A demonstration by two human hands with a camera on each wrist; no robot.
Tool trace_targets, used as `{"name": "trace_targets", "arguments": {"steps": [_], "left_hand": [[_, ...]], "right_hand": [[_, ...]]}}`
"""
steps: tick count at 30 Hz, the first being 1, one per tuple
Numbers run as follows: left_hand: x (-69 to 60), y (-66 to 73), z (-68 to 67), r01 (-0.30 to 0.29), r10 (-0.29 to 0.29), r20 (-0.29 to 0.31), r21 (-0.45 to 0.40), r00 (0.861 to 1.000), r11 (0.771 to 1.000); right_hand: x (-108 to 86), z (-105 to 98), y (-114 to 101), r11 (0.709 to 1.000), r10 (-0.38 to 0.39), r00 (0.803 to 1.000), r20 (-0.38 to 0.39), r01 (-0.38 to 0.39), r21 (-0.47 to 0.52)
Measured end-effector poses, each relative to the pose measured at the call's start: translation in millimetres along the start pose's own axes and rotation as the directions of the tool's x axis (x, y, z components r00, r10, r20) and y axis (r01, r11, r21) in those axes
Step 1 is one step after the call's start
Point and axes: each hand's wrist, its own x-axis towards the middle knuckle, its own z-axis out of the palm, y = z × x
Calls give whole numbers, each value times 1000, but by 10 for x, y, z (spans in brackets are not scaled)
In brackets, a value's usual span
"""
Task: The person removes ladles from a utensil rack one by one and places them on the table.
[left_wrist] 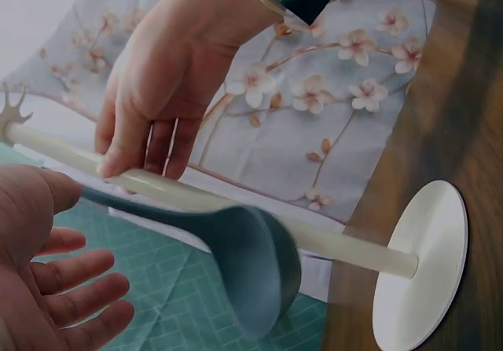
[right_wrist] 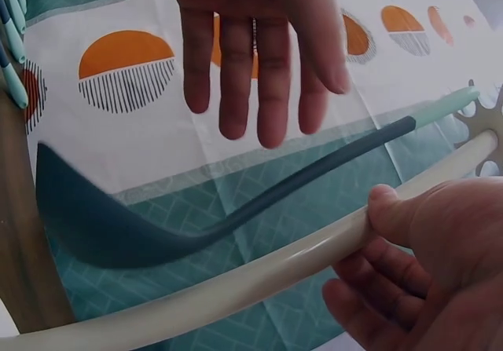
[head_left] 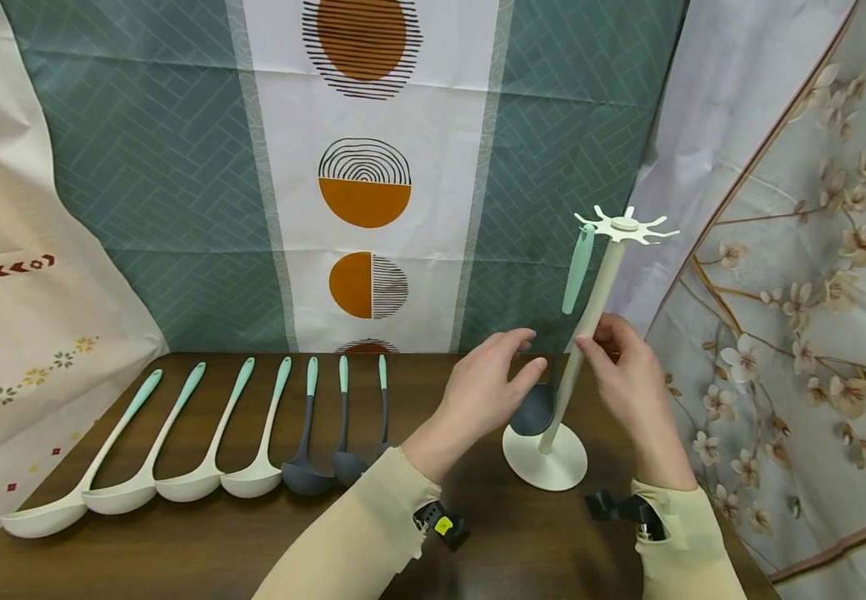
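A dark grey ladle (head_left: 533, 412) with a mint handle hangs from a hook of the cream utensil stand (head_left: 607, 287), its bowl just above the round base. My right hand (head_left: 630, 379) holds the stand's pole between thumb and fingers, about midway up. To the left of the hanging ladle is my left hand (head_left: 481, 383), fingers spread and holding nothing. In the left wrist view, that hand's thumb lies close to the ladle's dark shaft (left_wrist: 149, 206); whether they touch I cannot tell. The right wrist view shows a gap between the left fingers (right_wrist: 234, 84) and the ladle.
A row of ladles lies on the brown table (head_left: 177, 550) to the left: several white ladles (head_left: 188, 486) and three dark grey ladles (head_left: 305, 479), all with mint handle ends. A patterned curtain (head_left: 147, 167) hangs behind, and a floral cloth (head_left: 800, 350) is at the right.
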Motion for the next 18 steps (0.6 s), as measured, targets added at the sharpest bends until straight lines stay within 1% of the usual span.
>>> {"name": "trace_targets", "arguments": {"steps": [10,18], "left_hand": [[93,84,111,2,-2,9,-12,1000,1000],[139,91,176,2,-2,-5,-4,1000,1000]], "right_hand": [[-22,38,7,999,29,999,-23,-28,39],[-22,67,18,999,23,1000,-18,-23,50]]}}
